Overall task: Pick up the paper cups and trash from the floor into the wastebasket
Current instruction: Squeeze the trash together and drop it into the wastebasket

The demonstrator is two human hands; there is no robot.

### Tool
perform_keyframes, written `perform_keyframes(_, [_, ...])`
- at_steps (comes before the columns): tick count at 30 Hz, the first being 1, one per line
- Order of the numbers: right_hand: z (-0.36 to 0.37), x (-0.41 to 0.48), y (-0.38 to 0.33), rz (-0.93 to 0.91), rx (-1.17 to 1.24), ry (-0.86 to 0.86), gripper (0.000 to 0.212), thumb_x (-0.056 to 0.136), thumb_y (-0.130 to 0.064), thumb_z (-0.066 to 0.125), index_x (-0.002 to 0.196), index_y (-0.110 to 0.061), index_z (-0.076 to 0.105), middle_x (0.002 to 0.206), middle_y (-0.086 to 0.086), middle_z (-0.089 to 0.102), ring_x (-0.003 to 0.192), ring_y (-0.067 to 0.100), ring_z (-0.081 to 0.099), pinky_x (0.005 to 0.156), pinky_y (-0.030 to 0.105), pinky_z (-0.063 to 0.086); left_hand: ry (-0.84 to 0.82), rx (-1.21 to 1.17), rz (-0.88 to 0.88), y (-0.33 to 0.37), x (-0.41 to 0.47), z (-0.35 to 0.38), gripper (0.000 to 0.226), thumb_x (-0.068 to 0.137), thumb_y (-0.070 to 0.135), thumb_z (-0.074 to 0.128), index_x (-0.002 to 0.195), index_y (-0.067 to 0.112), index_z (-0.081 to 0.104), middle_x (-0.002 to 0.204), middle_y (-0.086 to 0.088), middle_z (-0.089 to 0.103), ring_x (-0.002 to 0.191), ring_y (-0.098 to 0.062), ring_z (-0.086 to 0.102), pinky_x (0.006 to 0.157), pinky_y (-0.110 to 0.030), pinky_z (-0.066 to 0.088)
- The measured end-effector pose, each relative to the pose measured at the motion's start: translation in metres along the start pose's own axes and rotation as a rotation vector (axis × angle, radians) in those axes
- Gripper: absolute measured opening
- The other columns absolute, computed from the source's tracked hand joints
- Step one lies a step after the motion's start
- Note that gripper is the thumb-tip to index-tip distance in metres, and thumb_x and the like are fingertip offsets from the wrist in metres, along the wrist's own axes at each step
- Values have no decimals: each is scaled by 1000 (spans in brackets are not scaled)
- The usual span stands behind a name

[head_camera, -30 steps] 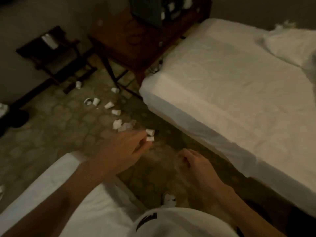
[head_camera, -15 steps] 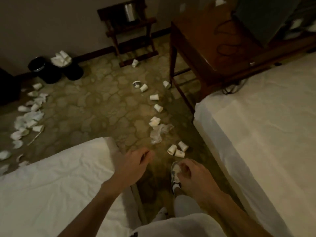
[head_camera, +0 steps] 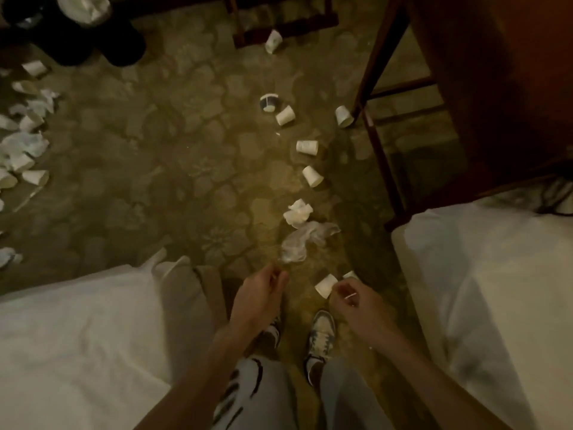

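Observation:
A trail of white paper cups lies on the patterned carpet: one (head_camera: 273,41) by the rack, one (head_camera: 285,115) mid-floor, another (head_camera: 307,147) below it, and one (head_camera: 326,285) just beyond my feet. Crumpled paper (head_camera: 298,214) and clear plastic wrap (head_camera: 302,243) lie between them. More cups and scraps are heaped at the left edge (head_camera: 26,144). Black wastebaskets (head_camera: 71,45) stand at the top left with white trash on top. My left hand (head_camera: 260,297) and right hand (head_camera: 353,301) hang above the floor, fingers loosely curled, holding nothing.
I stand in a narrow gap between a white bed on the left (head_camera: 77,336) and another on the right (head_camera: 496,305). A wooden desk (head_camera: 496,88) with thin legs stands at the upper right. A dark luggage rack (head_camera: 279,23) is at the top.
The view has tilted down and moved forward along the gap. The cups and wrap now lie just ahead of my feet, and both hands have stayed empty.

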State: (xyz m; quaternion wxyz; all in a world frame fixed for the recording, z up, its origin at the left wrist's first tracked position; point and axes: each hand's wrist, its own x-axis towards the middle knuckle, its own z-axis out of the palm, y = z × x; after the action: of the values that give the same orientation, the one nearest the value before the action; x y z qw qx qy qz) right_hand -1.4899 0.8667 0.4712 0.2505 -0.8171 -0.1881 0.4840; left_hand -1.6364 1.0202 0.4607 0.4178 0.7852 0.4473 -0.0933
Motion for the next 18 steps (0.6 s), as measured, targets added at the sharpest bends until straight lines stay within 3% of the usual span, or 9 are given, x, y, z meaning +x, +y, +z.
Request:
perform_keyframes(2, [21,71,30,44,7,-31,4,95,-33,61,97,-35,58,90,-19,59,79,-4,56,61,12,42,-9,76,29,-40,64,43,19,103,42,42,93,30,53,85,10,59,77,-10,58,61,-26,38])
perform_keyframes(6, [68,216,102,71,52,-15,22,96,-37,59,116,-27,61,105,-8,63,93,8,59,77,25,46,3,194,146,-124,192,138,34,101,41,46,125,19,58,115,-8,58,104,-26,55,79,-36,45])
perform_keyframes(9, [101,317,161,74,52,1,38,98,-44,52,132,-28,54,129,-3,58,113,12,53,96,37,46,-35,319,228,-191,275,205,49,99,48,48,142,27,48,138,-13,47,122,-33,47,94,-42,43])
perform_keyframes(12, [126,398,209,99,42,6,57,93,-63,45,143,-35,42,143,-1,48,127,22,48,104,48,42,-106,300,268,-241,336,261,61,97,57,43,152,39,27,158,-10,25,140,-33,31,106,-47,36])
perform_keyframes(15, [141,467,241,32,9,74,63,93,-69,37,148,-38,36,152,-1,39,135,23,41,108,44,36,-83,244,363,-272,377,301,63,98,59,40,155,39,19,163,-6,17,147,-29,22,114,-51,29])
perform_keyframes(18, [149,517,258,-91,1,154,70,90,-74,26,150,-39,32,159,-5,29,144,17,29,116,38,24,-27,193,512,-287,402,329,64,98,54,42,155,30,25,161,-11,22,146,-28,24,118,-47,27])
